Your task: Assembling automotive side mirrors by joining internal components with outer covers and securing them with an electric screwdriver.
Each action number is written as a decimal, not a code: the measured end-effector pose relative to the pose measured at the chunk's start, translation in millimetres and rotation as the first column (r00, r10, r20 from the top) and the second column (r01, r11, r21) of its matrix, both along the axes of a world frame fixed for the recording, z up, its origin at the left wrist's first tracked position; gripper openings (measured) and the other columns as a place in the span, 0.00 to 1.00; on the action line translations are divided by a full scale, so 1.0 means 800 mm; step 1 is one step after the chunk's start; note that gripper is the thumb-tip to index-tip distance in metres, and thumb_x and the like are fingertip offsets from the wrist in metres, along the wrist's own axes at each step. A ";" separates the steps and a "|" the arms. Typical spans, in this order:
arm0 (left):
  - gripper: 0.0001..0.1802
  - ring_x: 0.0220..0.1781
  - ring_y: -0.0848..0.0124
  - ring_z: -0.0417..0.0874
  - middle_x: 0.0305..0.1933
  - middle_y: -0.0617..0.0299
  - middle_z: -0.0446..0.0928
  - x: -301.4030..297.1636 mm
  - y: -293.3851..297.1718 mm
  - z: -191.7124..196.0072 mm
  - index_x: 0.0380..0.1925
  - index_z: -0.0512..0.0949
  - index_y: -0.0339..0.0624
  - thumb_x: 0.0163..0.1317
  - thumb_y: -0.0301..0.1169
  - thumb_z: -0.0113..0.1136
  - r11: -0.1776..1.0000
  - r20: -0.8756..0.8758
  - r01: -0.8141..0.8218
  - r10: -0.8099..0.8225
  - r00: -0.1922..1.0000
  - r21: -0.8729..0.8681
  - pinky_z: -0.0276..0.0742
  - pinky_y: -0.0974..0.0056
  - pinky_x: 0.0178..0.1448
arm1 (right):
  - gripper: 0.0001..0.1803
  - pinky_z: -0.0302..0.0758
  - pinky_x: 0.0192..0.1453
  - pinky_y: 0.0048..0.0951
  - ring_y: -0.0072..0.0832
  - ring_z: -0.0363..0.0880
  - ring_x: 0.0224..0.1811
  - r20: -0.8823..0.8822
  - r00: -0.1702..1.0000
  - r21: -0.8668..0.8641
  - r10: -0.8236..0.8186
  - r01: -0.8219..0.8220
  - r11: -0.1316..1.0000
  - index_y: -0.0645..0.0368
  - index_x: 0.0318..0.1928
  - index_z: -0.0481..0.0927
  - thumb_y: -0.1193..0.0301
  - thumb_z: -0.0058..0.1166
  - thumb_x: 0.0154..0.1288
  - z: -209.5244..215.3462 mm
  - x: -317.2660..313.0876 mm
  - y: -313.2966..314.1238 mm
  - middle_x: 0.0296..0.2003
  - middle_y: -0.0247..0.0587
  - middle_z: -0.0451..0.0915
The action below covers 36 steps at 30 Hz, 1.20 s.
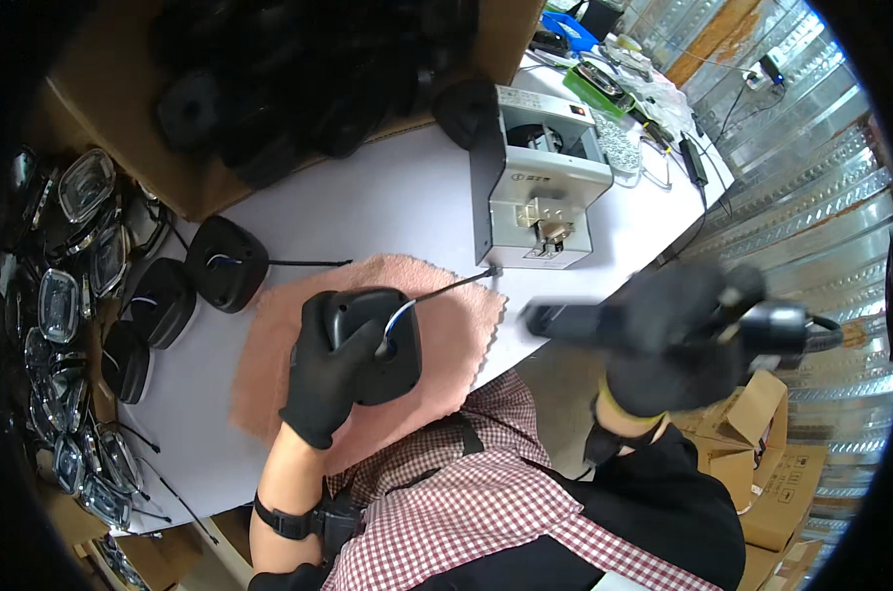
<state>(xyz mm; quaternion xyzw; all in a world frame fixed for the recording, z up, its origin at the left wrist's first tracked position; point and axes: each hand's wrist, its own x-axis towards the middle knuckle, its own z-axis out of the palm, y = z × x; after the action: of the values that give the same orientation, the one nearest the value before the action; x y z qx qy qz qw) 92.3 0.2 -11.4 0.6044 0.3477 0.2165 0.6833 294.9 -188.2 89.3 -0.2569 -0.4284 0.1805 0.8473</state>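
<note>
housing [402,372], black and round-cornered, sits in the gloved left hand [330,379], whose fingers wrap its left edge while the thumb lies across its face, near blue and white wires [397,317]. pink cloth [456,335] spreads beneath that hand. well to its right, the gloved right hand [678,340], blurred by motion, is wrapped around a black tool [569,323]; i cannot tell how each finger sits. left of the left hand are three similar housings [231,284]; up and right of it stands a silver machine [550,177].
</note>
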 end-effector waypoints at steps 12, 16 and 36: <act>0.27 0.47 0.70 0.81 0.48 0.55 0.78 0.004 -0.002 0.017 0.54 0.67 0.33 0.59 0.34 0.64 0.994 -0.018 0.045 -0.047 0.999 -0.103 0.80 0.65 0.49 | 0.12 0.81 0.34 0.29 0.28 0.79 0.28 0.461 0.857 -0.084 -0.229 0.300 0.950 0.62 0.44 0.71 0.83 0.49 0.59 0.001 0.076 0.037 0.28 0.46 0.79; 0.27 0.46 0.70 0.81 0.48 0.55 0.78 0.001 0.001 0.006 0.54 0.67 0.33 0.59 0.34 0.64 0.998 0.017 0.027 -0.026 1.000 -0.060 0.80 0.64 0.49 | 0.16 0.72 0.25 0.29 0.28 0.72 0.25 0.371 0.873 -0.188 -0.315 0.403 0.896 0.61 0.49 0.68 0.75 0.54 0.61 0.001 0.071 0.036 0.27 0.45 0.75; 0.26 0.51 0.64 0.80 0.50 0.53 0.75 -0.001 -0.001 0.019 0.53 0.71 0.40 0.60 0.42 0.62 0.996 -0.110 0.077 -0.071 0.991 0.048 0.75 0.60 0.56 | 0.17 0.70 0.26 0.28 0.25 0.71 0.19 0.252 0.931 -0.082 0.263 -0.250 0.965 0.51 0.48 0.70 0.58 0.58 0.67 0.011 -0.049 0.130 0.27 0.38 0.75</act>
<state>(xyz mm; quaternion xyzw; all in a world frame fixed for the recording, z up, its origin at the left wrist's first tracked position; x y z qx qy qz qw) 91.7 -0.2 3.9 0.6453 0.3560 0.1669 0.6549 255.5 -83.8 98.4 -0.2408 -0.5615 0.2643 0.7463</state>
